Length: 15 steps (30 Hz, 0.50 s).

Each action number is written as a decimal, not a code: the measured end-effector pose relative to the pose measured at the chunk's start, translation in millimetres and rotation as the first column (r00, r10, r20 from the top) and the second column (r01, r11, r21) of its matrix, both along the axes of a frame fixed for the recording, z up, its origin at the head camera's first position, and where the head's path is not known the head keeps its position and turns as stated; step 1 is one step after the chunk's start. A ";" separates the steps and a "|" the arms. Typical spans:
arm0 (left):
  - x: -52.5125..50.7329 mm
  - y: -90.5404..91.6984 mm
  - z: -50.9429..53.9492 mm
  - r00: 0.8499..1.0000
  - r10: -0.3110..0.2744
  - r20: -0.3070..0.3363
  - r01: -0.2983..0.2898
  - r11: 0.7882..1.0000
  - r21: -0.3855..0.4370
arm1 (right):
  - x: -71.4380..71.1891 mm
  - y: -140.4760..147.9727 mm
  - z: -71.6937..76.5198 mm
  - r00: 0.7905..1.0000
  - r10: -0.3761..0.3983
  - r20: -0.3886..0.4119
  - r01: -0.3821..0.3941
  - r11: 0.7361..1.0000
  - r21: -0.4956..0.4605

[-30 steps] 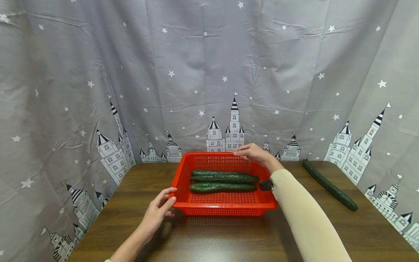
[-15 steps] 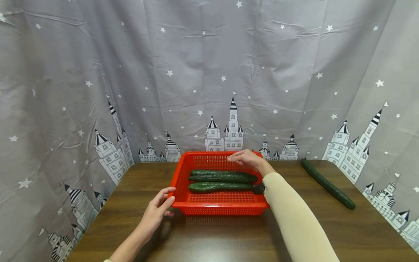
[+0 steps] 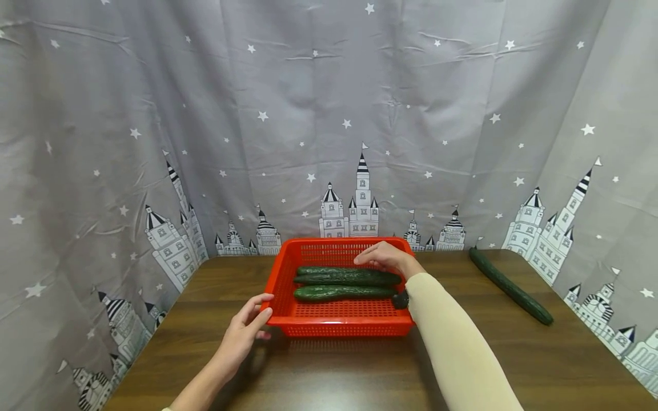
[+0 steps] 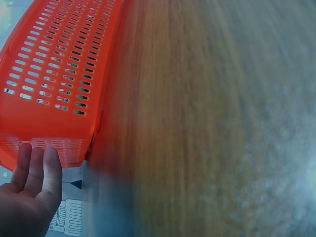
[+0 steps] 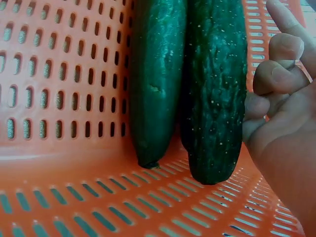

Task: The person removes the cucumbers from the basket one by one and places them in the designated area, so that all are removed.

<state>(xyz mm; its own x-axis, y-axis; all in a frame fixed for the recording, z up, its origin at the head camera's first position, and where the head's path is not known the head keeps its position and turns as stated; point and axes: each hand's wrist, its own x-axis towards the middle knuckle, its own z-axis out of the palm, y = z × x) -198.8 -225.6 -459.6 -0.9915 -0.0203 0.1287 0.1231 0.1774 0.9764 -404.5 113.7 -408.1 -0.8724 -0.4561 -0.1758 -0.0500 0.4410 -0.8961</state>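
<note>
Three dark green cucumbers lie in the red basket (image 3: 339, 321), on its slotted floor: a front cucumber (image 3: 339, 293), a middle cucumber (image 3: 346, 278) just behind it, and a back cucumber (image 3: 324, 270) partly hidden by the middle one. All three have their long axes running left to right, along the basket's near and far rims. In the right wrist view the right end of the front cucumber tapers to a dark stub, while that of the middle one is blunter and its skin bumpier.

The right hand (image 3: 386, 257) is inside the basket near its far right corner, low over the back of the row; its fingers bend loosely and show nothing in their grasp, and whether they touch a cucumber cannot be told. The left hand (image 3: 244, 328) grips the basket at its near left corner, thumb on the rim and other fingers against the outer wall.

The basket stands toward the far edge of the wooden surface (image 3: 319, 371). A lone cucumber (image 3: 511, 286) lies right of it, slanting roughly along the right edge, stem end at the far edge. A grey curtain (image 3: 288, 114) with stars and castles hangs behind.
</note>
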 end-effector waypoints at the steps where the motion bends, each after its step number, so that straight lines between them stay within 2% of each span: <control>1: 0.1 -0.2 0.0 1.000 0.000 0.000 0.000 1.000 0.001 | 0.6 -0.8 0.2 1.000 -0.002 0.000 0.002 1.000 0.006; 7: 0.2 -0.8 -0.8 1.000 0.004 0.000 -0.004 1.000 0.001 | 2.4 -3.1 -3.1 0.998 0.031 -0.049 -0.029 0.999 0.044; 11: 0.4 -0.6 -0.6 1.000 0.002 0.003 -0.002 1.000 0.002 | 3.3 -2.8 -5.7 0.990 0.083 -0.118 -0.068 0.990 0.127; 15: 0.0 0.2 1.1 1.000 -0.001 0.006 0.001 1.000 0.001 | 4.3 -2.5 -5.7 0.985 0.098 -0.140 -0.071 0.979 0.191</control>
